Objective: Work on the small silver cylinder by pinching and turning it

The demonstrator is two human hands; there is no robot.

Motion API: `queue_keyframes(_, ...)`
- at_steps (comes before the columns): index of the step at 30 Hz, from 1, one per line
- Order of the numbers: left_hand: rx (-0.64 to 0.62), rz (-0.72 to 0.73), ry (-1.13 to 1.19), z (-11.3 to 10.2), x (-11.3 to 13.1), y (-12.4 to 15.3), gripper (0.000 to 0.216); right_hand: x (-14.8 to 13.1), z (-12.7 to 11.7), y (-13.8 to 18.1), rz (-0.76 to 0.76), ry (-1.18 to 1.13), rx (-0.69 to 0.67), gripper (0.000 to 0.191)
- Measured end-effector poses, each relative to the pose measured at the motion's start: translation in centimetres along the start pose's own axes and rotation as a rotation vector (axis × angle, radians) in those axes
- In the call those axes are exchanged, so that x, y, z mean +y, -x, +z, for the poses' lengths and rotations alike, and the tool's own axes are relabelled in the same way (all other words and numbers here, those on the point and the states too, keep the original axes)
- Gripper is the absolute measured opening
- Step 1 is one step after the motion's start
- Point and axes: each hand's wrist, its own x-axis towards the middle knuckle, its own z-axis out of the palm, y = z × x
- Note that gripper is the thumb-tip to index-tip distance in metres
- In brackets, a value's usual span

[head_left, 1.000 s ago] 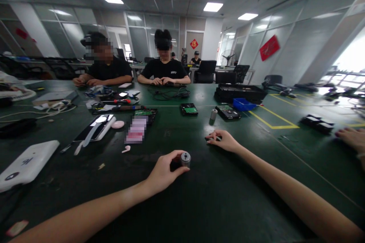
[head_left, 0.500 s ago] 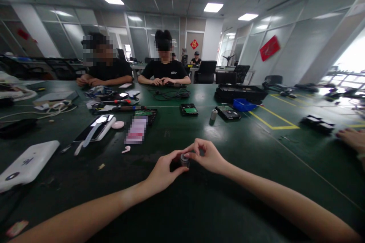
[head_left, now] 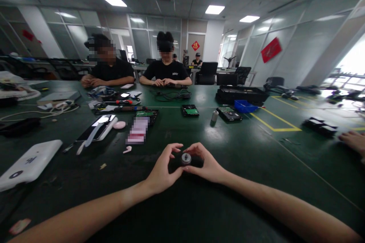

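A small silver cylindrical part (head_left: 186, 158), like a little motor with a shaft on top, sits low over the dark green table (head_left: 199, 205) near the front middle. My left hand (head_left: 162, 171) pinches it from the left with thumb and fingers. From the right, my right hand (head_left: 207, 163) closes on the same part, thumb and forefinger at its side. Both wrists lie close to the tabletop.
Beyond lie a silver cylinder (head_left: 213, 116), two bare hard drives (head_left: 190, 110), a blue bin (head_left: 243, 105), a black tray (head_left: 241, 93), a white device (head_left: 28, 163), a phone (head_left: 97, 127) and cables. Two people sit opposite; another person's hand (head_left: 353, 140) rests at right.
My right hand came back from a spot further out on the table and closed on the silver part that my left hand held. The part now sits slightly lower.
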Motion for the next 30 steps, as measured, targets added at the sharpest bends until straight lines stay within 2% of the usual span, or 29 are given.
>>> queue_keyframes(4,-0.028,0.045,0.024,-0.6,0.6,-0.5,0.047,0.0,0.1,0.1,0.052,0.047,-0.096,0.047)
queue_keyframes(9,-0.025,0.001,0.053,-0.4,1.0,-1.5,0.016,0.1,0.2,0.0,0.076,0.045,-0.111,0.038)
queue_keyframes(12,-0.002,-0.018,0.109,-0.2,1.3,-2.0,0.017,0.5,0.2,0.1,0.089,0.04,-0.103,0.04)
queue_keyframes(15,0.092,-0.049,0.151,-0.8,0.7,-2.9,0.018,0.6,0.2,0.1,0.095,0.046,-0.094,0.04)
queue_keyframes(17,0.191,-0.076,0.075,-1.8,-0.6,-3.5,0.016,0.5,0.1,0.1,0.106,0.058,-0.094,0.04)
queue_keyframes(19,0.251,-0.11,-0.104,-2.9,-2.4,-3.9,0.013,0.2,0.1,0.1,0.119,0.07,-0.099,0.041)
queue_keyframes(22,0.219,-0.155,-0.393,-4.1,-5.3,-3.9,0.009,-0.2,0.0,0.1,0.126,0.077,-0.109,0.042)
queue_keyframes(24,0.182,-0.184,-0.493,-4.5,-6.7,-3.6,0.008,-0.4,0.0,0.2,0.127,0.079,-0.11,0.042)
queue_keyframes(27,0.182,-0.185,-0.582,-4.6,-7.4,-3.3,0.008,-0.5,0.0,0.2,0.121,0.082,-0.11,0.042)
queue_keyframes(30,0.192,-0.149,-0.573,-4.8,-6.8,-3.5,0.011,-0.4,0.0,0.3,0.105,0.092,-0.106,0.044)
